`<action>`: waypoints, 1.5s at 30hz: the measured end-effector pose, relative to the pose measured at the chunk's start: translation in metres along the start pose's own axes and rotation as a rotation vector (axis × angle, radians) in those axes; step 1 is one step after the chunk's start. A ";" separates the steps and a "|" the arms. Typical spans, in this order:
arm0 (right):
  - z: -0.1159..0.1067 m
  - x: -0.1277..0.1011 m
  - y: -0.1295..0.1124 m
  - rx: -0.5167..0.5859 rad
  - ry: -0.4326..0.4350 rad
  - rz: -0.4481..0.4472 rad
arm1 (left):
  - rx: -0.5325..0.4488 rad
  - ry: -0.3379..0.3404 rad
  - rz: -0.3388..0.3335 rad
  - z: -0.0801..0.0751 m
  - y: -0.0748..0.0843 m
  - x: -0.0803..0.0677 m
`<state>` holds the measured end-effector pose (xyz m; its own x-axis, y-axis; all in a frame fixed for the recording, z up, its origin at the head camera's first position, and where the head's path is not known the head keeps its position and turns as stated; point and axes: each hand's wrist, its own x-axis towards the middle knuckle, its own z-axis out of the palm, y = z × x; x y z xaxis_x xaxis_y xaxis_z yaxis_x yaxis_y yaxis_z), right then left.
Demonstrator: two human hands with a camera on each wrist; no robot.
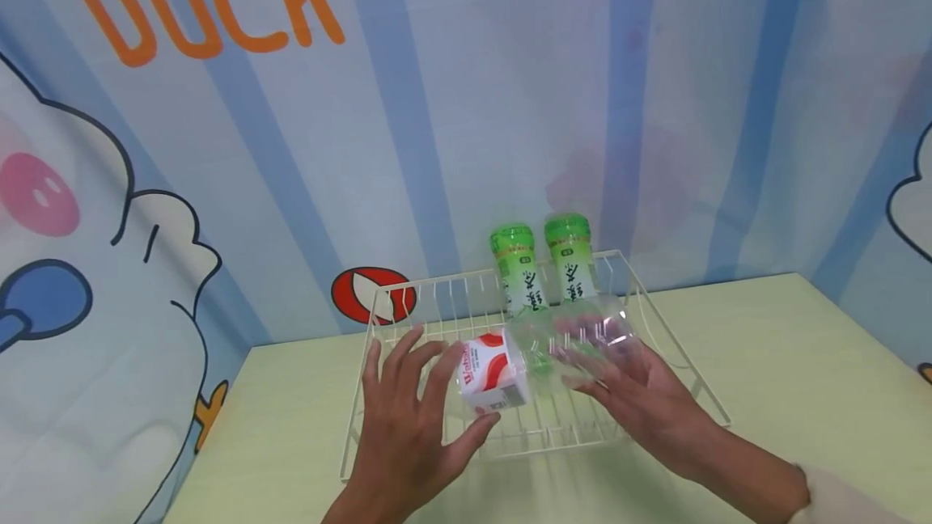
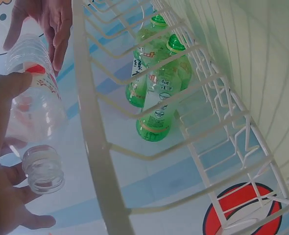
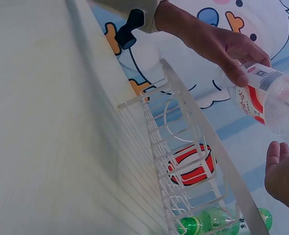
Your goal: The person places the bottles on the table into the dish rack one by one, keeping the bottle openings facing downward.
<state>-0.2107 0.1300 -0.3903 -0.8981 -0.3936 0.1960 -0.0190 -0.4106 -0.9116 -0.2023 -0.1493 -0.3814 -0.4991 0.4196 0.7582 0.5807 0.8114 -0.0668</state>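
Observation:
A clear plastic bottle (image 1: pixel 488 374) with a red and white label lies on its side above a white wire basket (image 1: pixel 451 277). My left hand (image 1: pixel 466 386) grips its cap end, thumb under the label; the left wrist view shows the bottle (image 2: pixel 39 127) against that hand (image 2: pixel 22 156). My right hand (image 1: pixel 590 370) lies with straight fingers at the bottle's clear base end. Two green bottles (image 1: pixel 520 273) lie side by side at the back of the basket, also in the left wrist view (image 2: pixel 156 112).
The basket sits on a pale green table (image 1: pixel 801 362) against a striped cartoon backdrop (image 1: pixel 218 14) with orange letters. The basket's rim (image 3: pixel 208 142) runs through the right wrist view, with my left hand (image 3: pixel 232 54) above it.

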 end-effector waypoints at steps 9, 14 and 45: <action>-0.003 0.000 0.006 0.119 -0.095 -0.094 | -0.015 -0.016 -0.016 0.001 0.003 -0.002; 0.000 0.002 0.005 0.117 -0.063 -0.108 | -0.006 -0.025 -0.014 -0.001 0.002 -0.004; -0.010 0.016 -0.022 0.004 0.024 -0.225 | 0.168 -0.401 -0.319 -0.023 -0.042 -0.065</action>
<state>-0.2287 0.1407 -0.3707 -0.8816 -0.2724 0.3855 -0.2182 -0.4889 -0.8446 -0.1797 -0.2196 -0.4128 -0.8595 0.2371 0.4528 0.2651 0.9642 -0.0016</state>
